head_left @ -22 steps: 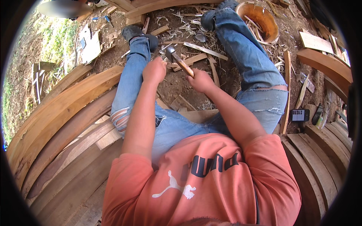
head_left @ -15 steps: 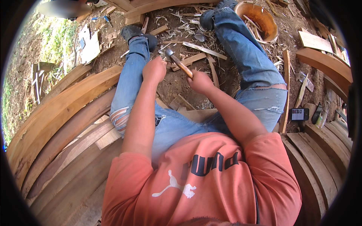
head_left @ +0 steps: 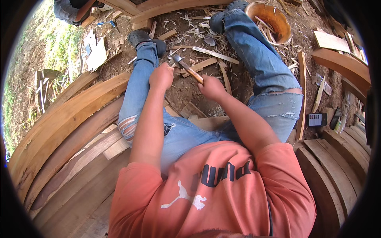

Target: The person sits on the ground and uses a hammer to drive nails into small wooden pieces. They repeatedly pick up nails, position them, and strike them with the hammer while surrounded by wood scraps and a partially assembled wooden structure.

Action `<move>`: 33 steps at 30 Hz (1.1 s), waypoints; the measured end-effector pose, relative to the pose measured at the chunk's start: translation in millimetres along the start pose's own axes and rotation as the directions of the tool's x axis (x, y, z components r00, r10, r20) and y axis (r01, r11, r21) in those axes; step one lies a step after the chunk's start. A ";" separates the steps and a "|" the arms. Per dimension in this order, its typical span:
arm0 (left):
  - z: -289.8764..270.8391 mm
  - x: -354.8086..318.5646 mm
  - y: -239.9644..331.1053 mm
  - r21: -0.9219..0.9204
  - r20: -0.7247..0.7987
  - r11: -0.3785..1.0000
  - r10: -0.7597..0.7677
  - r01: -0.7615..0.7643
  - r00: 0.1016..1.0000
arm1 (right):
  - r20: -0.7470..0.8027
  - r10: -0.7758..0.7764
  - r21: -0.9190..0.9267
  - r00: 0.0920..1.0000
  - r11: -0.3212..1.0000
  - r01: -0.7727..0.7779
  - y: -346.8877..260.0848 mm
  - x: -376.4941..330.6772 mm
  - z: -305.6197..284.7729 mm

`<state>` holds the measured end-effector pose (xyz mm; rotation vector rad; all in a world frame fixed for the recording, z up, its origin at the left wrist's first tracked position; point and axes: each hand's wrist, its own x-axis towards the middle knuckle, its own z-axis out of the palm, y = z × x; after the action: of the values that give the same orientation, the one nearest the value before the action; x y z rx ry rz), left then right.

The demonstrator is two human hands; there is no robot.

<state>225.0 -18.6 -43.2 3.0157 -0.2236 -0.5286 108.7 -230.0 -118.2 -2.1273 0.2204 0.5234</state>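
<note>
My right hand (head_left: 212, 88) is wrapped round the wooden handle of a hammer (head_left: 189, 70). The metal head of the hammer points away from me and toward the left, close beside the fingers of my left hand (head_left: 161, 77). That left hand is closed in a pinch next to my left shin. Whatever it pinches is too small to make out. Both hands hang between my spread legs, above dirt and wood scraps.
Curved wooden beams (head_left: 71, 107) lie stacked at my left, more boards (head_left: 331, 166) at my right. A bucket (head_left: 282, 23) holding wood strips stands by my right foot. A phone (head_left: 316, 119) lies at the right. Another person's arm (head_left: 84, 10) shows at the far left.
Both hands and the hammer have barely shifted, the left hand slightly down and left. At the far left, a co-worker's arm and dark clothing now show where there was a blur.
</note>
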 end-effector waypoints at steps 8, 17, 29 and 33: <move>-5.6 -0.8 13.8 0.010 -0.019 1.000 0.017 -0.017 1.000 | -0.017 0.018 0.014 1.000 1.000 -0.018 17.2 5.9 16.5; 6.1 -1.1 1.4 -0.011 -0.045 1.000 -0.004 0.004 0.999 | -0.059 -0.024 0.111 0.998 0.993 0.030 -13.7 -2.1 -0.7; -1.7 -7.7 11.2 -0.040 -0.011 0.999 -0.019 0.018 1.000 | -0.087 0.003 0.148 0.996 0.989 0.010 7.2 15.3 4.3; -2.9 -8.4 12.0 0.007 -0.011 1.000 0.012 -0.012 1.000 | 0.001 0.024 0.173 1.000 0.985 -0.024 17.3 8.6 12.6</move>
<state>216.6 -29.0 -36.6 3.0214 -0.2434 -0.5108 106.9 -229.3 -141.1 -1.9581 0.2826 0.4988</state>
